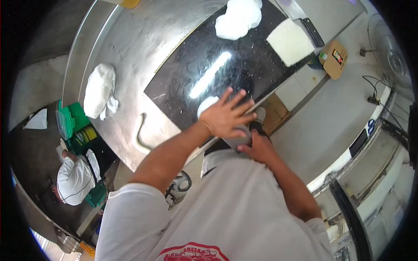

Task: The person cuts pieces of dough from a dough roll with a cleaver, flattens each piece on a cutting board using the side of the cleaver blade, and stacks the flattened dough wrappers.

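Observation:
My left hand [226, 116] lies flat with its fingers spread on the black stone slab [191, 74], partly covering a small white dough piece [205, 105] at the slab's near edge. Close behind it, my right hand [257, 148] grips a flat grey scraper blade [238, 142] at the counter's edge, just under the left palm. Most of the blade is hidden by both hands.
A larger white dough mass [238, 18] and a flat white sheet [289, 41] lie farther along the slab, next to a black-handled knife [312, 31]. A white bag [100, 89] sits on the steel counter [126, 43]. Below are a cardboard box [333, 58], green crates [72, 122] and another person in white [76, 178].

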